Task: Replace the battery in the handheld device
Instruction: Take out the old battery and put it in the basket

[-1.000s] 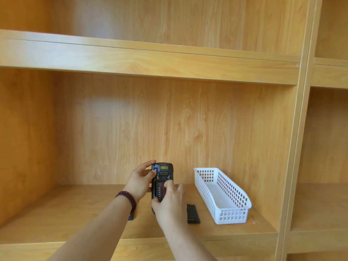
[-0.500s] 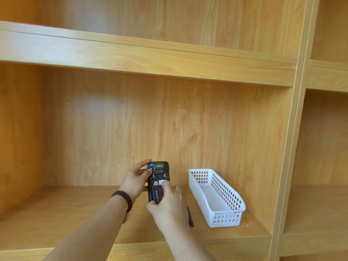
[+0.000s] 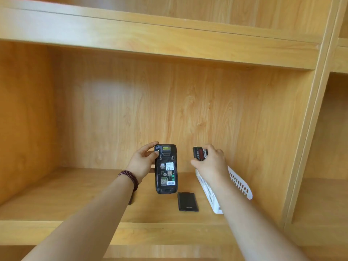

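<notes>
My left hand [image 3: 142, 163] grips the black handheld device [image 3: 166, 169] by its top left edge and holds it upright above the shelf, back side toward me. Its battery bay is open, showing labels and small parts. To the right, my right hand [image 3: 211, 162] holds a black battery with a red label [image 3: 200, 153], apart from the device and above the basket's near end. A flat black rectangular piece [image 3: 187, 201] lies on the shelf below the device; I cannot tell if it is a cover or a battery.
A long white perforated basket [image 3: 240, 183] stands on the wooden shelf [image 3: 75, 196] at the right, partly hidden by my right forearm. A small dark object [image 3: 130, 200] peeks out under my left forearm. A vertical shelf post [image 3: 308, 129] bounds the bay on the right.
My right hand has pulled the red-labelled battery out of the device and moved it to the right. The device's bay now stands open. The view has shifted closer.
</notes>
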### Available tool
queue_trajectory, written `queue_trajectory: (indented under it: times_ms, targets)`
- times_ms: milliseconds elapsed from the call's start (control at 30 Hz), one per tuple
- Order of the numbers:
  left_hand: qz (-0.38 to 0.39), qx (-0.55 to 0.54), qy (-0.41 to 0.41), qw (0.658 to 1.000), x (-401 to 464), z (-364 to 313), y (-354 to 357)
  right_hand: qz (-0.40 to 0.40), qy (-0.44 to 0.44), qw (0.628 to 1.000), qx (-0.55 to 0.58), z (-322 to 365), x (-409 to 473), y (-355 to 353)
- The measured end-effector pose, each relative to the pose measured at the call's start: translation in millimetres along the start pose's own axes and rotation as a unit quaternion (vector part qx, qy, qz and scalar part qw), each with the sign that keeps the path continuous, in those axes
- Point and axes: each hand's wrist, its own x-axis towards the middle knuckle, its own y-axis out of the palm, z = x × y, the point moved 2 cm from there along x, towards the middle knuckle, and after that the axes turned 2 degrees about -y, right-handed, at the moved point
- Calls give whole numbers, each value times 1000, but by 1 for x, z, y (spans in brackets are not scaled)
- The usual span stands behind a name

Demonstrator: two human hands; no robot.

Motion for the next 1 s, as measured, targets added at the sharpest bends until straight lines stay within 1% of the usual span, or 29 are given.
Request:
queue_trajectory:
  times_ms: [100,200,400,600,767,900,1000]
  targets:
    - [-5,0,-6,1000,-3,0,-5,22,47,999,-6,-33,19,-4]
    - [-9,3,-13,1000,-6,3,-8,59,94,993,-31,-59,32,-1]
    - [-15,13,-23,1000,-9,7,-5,132,134,978,-90,-83,45,8]
    - [-22,15,-25,999,-6,7,5,208,155,951,-170,-94,40,21]
    - [-26,13,-27,999,-3,10,14,221,185,935,-205,-97,40,29]
    - [-27,11,-28,999,0,12,21,258,194,922,-215,-97,38,30]
    - [-27,13,-31,999,0,15,24,293,235,895,-243,-92,34,29]
